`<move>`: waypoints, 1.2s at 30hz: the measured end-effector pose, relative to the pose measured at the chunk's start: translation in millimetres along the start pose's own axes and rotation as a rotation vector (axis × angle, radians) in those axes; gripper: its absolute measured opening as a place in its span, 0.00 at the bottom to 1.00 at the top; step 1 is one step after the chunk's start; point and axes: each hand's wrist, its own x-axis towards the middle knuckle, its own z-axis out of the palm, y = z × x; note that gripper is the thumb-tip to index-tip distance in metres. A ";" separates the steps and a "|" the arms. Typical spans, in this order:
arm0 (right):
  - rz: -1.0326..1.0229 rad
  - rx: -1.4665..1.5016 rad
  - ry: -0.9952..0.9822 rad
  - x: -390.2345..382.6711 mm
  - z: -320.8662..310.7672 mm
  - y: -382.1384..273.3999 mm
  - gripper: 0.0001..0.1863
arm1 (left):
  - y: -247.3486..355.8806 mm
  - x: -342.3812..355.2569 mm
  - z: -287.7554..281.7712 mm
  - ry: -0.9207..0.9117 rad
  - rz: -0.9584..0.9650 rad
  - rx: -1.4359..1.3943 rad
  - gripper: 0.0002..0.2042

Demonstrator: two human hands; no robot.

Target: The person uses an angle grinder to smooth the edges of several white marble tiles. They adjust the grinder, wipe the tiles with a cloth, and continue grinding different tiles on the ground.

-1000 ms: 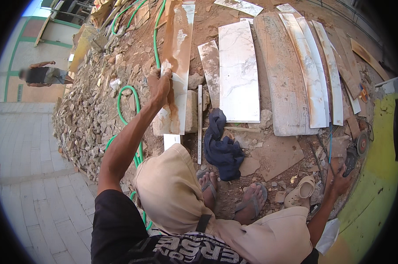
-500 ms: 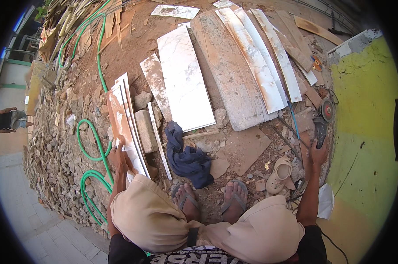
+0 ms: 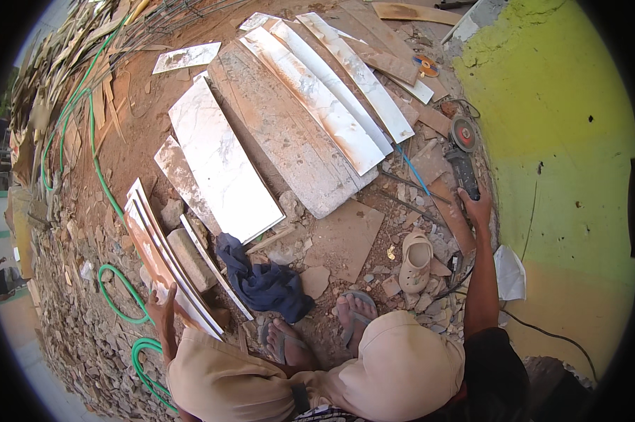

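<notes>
"Beige trousers (image 3: 402, 355) are nearest, knees bent, sandals (image 3: 282, 341) flat on the rubble. What's different?"

"The left hand (image 3: 164, 309). A second ago that arm stretches along the stained strip, whose broad face fills the view; now the hand is back by its near end, and the stacked edges of the strips (image 3: 166, 260) show, just beside a rough block (image 3: 191, 260)."

"Does it grip them?"

"I cannot tell. Two fingers point up, spread, against the stained face; the others are hidden. The strips seem settled rather than lifted."

"And the right hand (image 3: 477, 205)?"

"Its fingers close round the rear of the angle grinder (image 3: 463, 172), at the foot of the yellow-green wall (image 3: 549, 141), wheel end pointing away. That grip matches half a second ago, so the tool seems the surer hold."

"Farther out?"

"A dark cloth (image 3: 261, 281) touches a white marbled panel (image 3: 222, 165); beyond lie more long strips (image 3: 317, 98) and a loose orange disc (image 3: 425, 66). Their layout looks unchanged; only the viewpoint turns."
</notes>
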 end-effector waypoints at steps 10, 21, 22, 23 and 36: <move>-0.416 -0.184 0.444 -24.5 -5.6 -88.4 0.24 | 58.5 -3.9 7.0 0.120 0.262 -0.164 0.33; -0.565 -0.187 -0.220 -32.3 113.0 -331.6 0.49 | 184.5 30.9 70.0 -0.214 0.453 -0.191 0.34; -0.504 -0.209 -0.310 -31.0 118.1 -334.9 0.52 | 181.0 38.4 70.1 -0.192 0.467 -0.170 0.34; -0.502 -0.171 -0.302 -32.2 126.6 -333.9 0.50 | 179.5 44.8 75.6 -0.188 0.488 -0.154 0.34; -0.488 0.154 -0.162 -12.2 141.6 -304.6 0.41 | 176.1 17.0 97.4 -0.355 0.262 -0.408 0.29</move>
